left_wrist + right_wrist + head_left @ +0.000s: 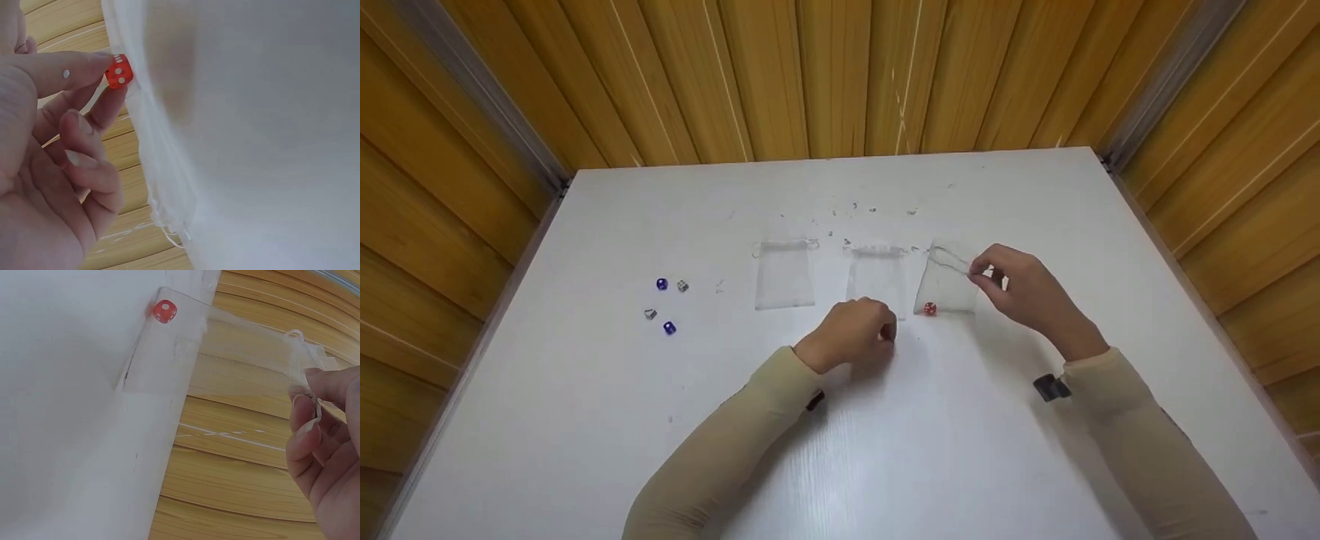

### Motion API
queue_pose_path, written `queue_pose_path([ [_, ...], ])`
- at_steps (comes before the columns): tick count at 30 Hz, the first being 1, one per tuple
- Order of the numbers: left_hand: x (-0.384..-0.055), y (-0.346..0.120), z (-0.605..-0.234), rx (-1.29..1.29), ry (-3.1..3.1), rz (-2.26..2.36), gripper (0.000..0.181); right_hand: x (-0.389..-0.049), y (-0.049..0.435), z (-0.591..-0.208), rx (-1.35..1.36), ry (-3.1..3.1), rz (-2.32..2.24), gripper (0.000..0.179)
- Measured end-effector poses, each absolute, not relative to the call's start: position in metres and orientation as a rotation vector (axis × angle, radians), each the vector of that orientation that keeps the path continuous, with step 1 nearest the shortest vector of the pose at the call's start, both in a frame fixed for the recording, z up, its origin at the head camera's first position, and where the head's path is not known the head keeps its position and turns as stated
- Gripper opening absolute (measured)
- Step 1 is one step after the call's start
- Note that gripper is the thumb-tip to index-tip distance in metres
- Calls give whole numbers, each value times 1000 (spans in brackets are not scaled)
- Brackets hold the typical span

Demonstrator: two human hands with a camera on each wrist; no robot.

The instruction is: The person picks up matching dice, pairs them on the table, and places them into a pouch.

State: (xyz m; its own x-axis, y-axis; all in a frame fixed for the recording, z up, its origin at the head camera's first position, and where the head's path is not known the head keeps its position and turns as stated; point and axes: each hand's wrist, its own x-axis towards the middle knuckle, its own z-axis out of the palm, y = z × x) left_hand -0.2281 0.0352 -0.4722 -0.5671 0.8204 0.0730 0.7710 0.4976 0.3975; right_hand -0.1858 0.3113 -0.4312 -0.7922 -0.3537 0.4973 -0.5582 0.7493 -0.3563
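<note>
My left hand (851,334) is just in front of the middle sheer drawstring bag (877,274), covering part of its lower edge. Between thumb and fingertips it pinches a red die (118,72) with white pips, plain in the left wrist view but concealed from above. At the right, my right hand (1027,292) pinches the upper edge and cord of another sheer bag (242,354). A second red die (165,311) sits inside this bag at a bottom corner; the head view shows the same die (930,308) at the bag's lower left.
A third sheer bag (785,276) lies flat left of the middle one. Farther left are two blue dice (662,284) and two pale dice (682,286). Small dark flecks mark the white table (585,420); wood-patterned walls (840,75) stand around it.
</note>
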Motion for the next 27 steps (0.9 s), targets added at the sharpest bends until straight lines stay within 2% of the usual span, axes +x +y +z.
queue_pose_path([
  [11, -231, 55, -447, 1380, 2745, 1073, 5, -186, 312, -432, 685, -2545, 706, 17],
  [19, -235, 77, -428, 1521, 2757, 1361, 6, -186, 312, -433, 681, -2548, 707, 17],
  [27, -239, 99, -411, 1500, 2784, 1442, 9, -187, 310, -431, 703, -2548, 733, 17],
])
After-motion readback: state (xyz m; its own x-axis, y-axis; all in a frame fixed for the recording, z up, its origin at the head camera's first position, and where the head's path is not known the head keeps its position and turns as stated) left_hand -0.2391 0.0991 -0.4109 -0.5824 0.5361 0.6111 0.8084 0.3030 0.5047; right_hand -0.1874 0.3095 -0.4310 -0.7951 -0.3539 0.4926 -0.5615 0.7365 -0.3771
